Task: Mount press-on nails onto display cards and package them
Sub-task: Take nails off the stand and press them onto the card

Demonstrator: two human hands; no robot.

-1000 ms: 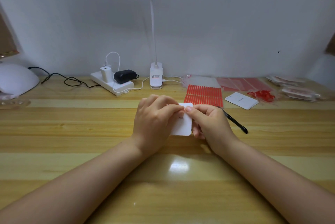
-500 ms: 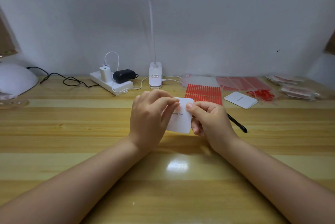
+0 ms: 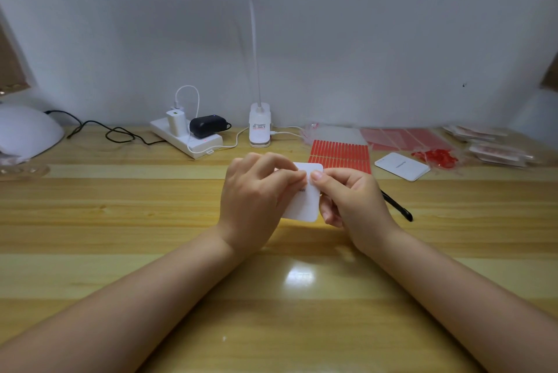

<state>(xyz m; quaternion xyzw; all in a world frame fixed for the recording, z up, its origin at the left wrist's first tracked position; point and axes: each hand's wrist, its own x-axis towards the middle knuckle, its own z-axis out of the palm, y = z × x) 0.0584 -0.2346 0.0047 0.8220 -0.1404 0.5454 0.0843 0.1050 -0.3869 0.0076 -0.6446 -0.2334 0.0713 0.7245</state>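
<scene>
Above the middle of the wooden table (image 3: 120,215) we hold a white display card (image 3: 308,206) between both hands, raised off the surface and tilted toward us. Our left hand (image 3: 256,200) curls its fingers over the card's left edge, thumb and forefinger pinching near the top. Our right hand (image 3: 351,200) pinches the card's upper right part, its thumb tip meeting the left fingertips at the top edge, with the other fingers curled behind. Some small dark print shows on the card, too blurred for us to read.

Just behind the card lies a sheet of red adhesive strips (image 3: 339,153), and to its right a second white card (image 3: 401,166) lies flat. Near that card sits a small clear bag of red nails (image 3: 436,156), with red-tinted sheets (image 3: 404,137) behind and more packets (image 3: 495,149) at the far right edge. A black pen-like tool (image 3: 398,206) lies on the table just behind our right hand.

Along the back wall we see a white power strip (image 3: 187,138) with plugs, a clip-on lamp (image 3: 259,128) whose light bar glows overhead, and a white domed nail lamp (image 3: 27,131) at far left
</scene>
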